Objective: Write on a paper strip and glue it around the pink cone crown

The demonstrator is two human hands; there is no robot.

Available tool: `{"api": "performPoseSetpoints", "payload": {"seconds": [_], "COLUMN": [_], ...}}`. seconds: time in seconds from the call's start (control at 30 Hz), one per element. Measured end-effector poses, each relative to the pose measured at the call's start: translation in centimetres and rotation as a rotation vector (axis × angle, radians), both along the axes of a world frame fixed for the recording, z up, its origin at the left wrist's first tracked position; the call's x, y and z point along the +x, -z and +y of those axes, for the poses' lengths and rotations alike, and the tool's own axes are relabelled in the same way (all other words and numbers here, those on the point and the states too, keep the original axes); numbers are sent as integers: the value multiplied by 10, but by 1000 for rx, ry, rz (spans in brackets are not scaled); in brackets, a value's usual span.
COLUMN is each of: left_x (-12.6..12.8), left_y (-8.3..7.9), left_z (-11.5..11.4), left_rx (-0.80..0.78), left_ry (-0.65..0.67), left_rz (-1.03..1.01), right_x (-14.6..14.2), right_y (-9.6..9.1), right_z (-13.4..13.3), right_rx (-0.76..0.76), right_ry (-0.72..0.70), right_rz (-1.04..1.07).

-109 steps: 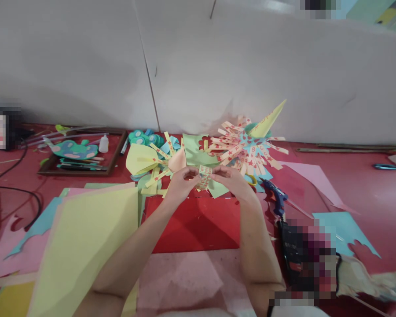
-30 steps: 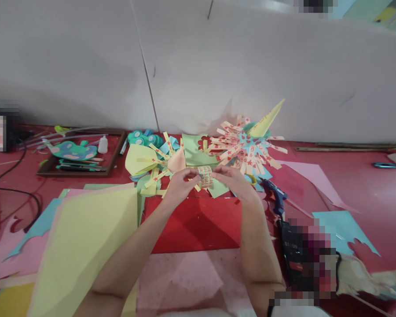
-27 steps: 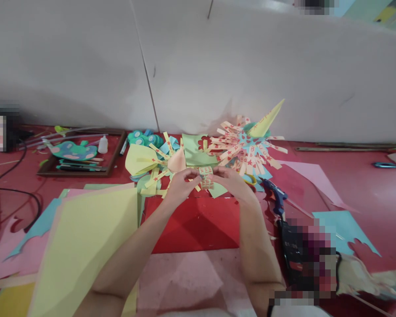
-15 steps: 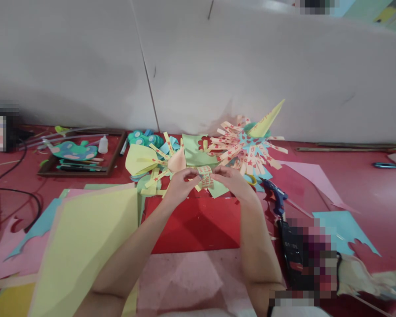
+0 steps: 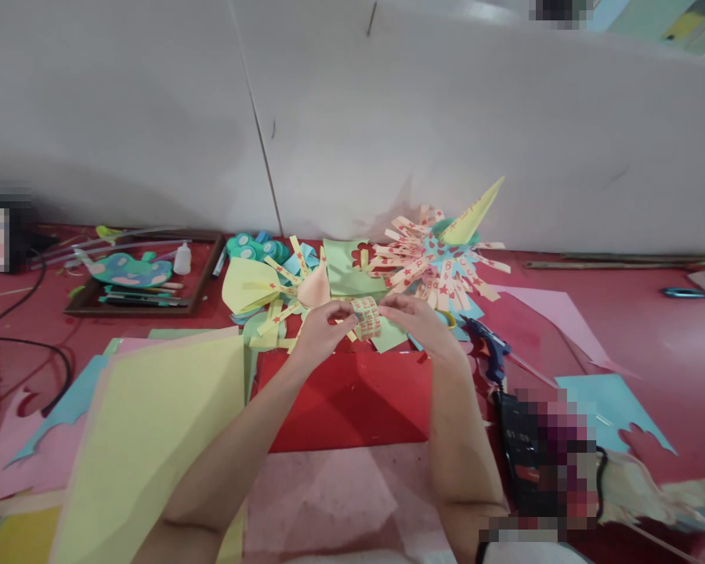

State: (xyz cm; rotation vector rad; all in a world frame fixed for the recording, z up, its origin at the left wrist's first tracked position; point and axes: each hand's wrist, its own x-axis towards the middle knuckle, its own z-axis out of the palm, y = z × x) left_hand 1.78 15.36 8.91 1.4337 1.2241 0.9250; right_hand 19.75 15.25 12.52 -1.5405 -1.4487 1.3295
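Note:
My left hand (image 5: 324,335) pinches the left edge of a small curved piece of pale paper (image 5: 368,321) covered in red lettering. On its right, my right hand (image 5: 416,317) has its fingertips closed at the upper edge. The paper is held above the far edge of a red board (image 5: 346,399). Just beyond my left hand lies a pale paper cone (image 5: 314,287) with yellow star-marked strips. Behind my right hand stands a spiky paper craft (image 5: 440,262) with lettered strips and a yellow cone.
A blue glue gun (image 5: 493,348) and a phone (image 5: 517,431) lie to the right. Large yellow paper sheets (image 5: 164,423) cover the left. Farther back is a brown tray (image 5: 203,294) with a small white bottle (image 5: 182,258). A grey wall (image 5: 153,117) closes off the back.
The lettered paper has turned and opened out slightly between my fingers. My right hand has shifted slightly to the right; my left hand is nearly still.

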Motion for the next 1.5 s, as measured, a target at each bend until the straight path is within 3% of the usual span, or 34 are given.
{"api": "performPoseSetpoints", "payload": {"seconds": [0.87, 1.27, 1.5], "left_x": [2, 2, 0], "left_y": [-3, 0, -3], "left_z": [-2, -2, -2], "left_rx": [-7, 28, 48], "left_ry": [1, 13, 32], "left_rz": [38, 24, 50], "right_x": [-3, -10, -5], "right_y": [1, 13, 6], "right_z": [0, 1, 3], "right_rx": [61, 25, 17], "right_ry": [18, -74, -51], "right_rz": [-27, 82, 38]}}
